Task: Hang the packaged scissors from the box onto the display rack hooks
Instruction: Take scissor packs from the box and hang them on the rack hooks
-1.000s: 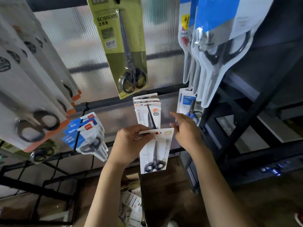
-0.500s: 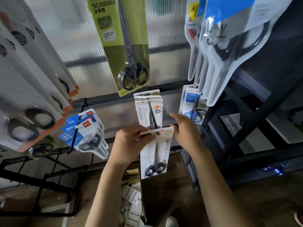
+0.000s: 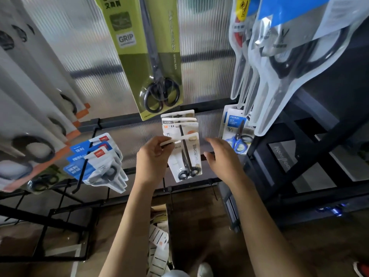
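Left hand (image 3: 154,156): raised in front of the rack, forearm reaching up from below; thumb and curled fingers pinching the top left corner of the white scissors pack (image 3: 185,156).
Right hand (image 3: 221,156): raised just right of the pack, fingers loosely spread and relaxed, gripping nothing; fingertips near the pack's right edge, contact not clear.
White scissors pack: held at the centre hook, just in front of the hung white packs (image 3: 179,121); top edge overlapping the lowest of them.
Long axis: near vertical, tilted slightly; blades pointing up, black handle loops at the bottom.
Rack: black metal bars (image 3: 209,104) with ribbed translucent panels (image 3: 201,56) behind.
Neighbours: green pack (image 3: 147,56) hanging above; blue-header packs (image 3: 99,156) on a hook at left; blue-handled scissors pack (image 3: 237,132) at right; large clear packs (image 3: 279,66) at upper right; white and orange packs (image 3: 30,116) at far left.
Below: cardboard box (image 3: 159,214) on the brown floor (image 3: 299,252), more white packs (image 3: 158,254) inside it.
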The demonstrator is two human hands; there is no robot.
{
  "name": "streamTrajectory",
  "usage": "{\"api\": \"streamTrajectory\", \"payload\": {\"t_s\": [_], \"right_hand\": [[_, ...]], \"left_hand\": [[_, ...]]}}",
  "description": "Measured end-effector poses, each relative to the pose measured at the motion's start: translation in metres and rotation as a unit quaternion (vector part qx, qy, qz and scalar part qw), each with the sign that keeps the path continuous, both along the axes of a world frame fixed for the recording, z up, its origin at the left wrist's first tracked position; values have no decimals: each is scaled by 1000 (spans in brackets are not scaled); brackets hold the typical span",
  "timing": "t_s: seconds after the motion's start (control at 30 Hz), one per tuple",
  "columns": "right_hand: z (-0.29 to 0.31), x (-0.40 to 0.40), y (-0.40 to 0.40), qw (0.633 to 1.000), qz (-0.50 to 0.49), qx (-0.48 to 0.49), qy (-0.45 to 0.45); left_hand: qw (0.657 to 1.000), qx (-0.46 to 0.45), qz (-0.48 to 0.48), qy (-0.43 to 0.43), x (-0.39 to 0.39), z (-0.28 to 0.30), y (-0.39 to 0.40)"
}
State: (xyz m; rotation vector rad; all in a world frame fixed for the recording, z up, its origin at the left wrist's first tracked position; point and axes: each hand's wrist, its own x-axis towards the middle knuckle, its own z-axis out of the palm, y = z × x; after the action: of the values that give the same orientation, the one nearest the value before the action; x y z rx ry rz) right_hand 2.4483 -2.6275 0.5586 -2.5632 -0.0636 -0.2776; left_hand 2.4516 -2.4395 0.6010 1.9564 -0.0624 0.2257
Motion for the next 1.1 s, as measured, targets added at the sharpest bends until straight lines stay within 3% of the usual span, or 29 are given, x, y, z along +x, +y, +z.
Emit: {"api": "streamTrajectory", "payload": {"t_s": [0.2,0.33,0.6,0.83,0.9,1.1], "right_hand": [[-10,1,-5,1000,-7,-3,28],[-29,-3,3,994,-26,-11,103],[-91,-47,51,971,-1,-28,235],[-120,-92,125,939,102,-70,322],[-127,-106,147,930,132,-72,336],[-160,-139,201,887,226,-145,376]], "left_hand": [[999,-31,31,9,13,-6,-3],[995,59,78,13,5,-21,1],[974,136,145,111,-54,-77,38],[923,218,159,275,-130,-147,108],[908,203,164,327,-153,-165,127],[856,237,112,445,-211,-209,165]]}}
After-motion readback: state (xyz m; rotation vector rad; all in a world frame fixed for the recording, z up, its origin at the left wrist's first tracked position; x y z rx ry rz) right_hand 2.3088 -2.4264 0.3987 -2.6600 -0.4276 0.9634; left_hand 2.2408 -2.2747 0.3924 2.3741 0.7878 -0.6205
